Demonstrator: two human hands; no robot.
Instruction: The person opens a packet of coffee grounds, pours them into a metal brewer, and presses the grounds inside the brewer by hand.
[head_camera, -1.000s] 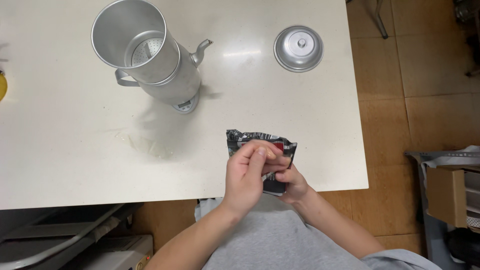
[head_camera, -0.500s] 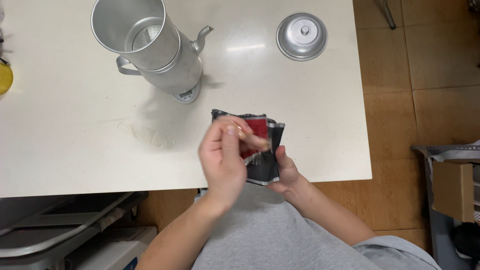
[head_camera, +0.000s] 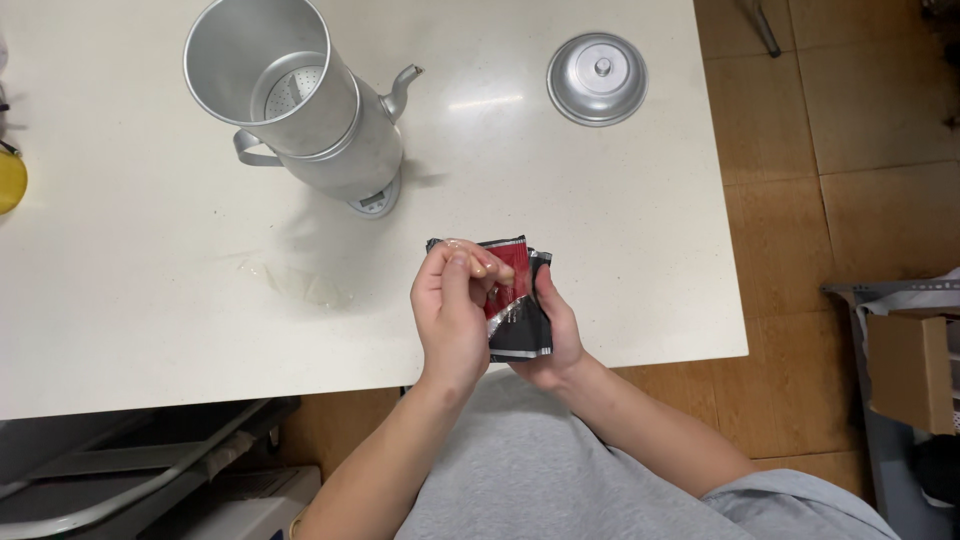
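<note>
A small black and red foil packet (head_camera: 516, 318) is held upright over the near edge of the white table (head_camera: 150, 300). My left hand (head_camera: 452, 315) pinches its top edge with thumb and fingers. My right hand (head_camera: 556, 330) cradles the packet from behind and below. A tall open aluminium pot (head_camera: 300, 105) with a spout, a handle and a perforated insert stands on a small scale (head_camera: 372, 200) at the back left. Its round metal lid (head_camera: 598, 78) lies apart at the back right.
A yellow object (head_camera: 10, 180) shows at the table's left edge. A clear wrapper or wet patch (head_camera: 300, 285) lies on the table left of my hands. Wooden floor lies to the right, with a cardboard box (head_camera: 910, 370) and grey bin.
My hands and the packet have shifted a little on the table edge. My left hand has moved from covering the packet to pinching its top edge.
</note>
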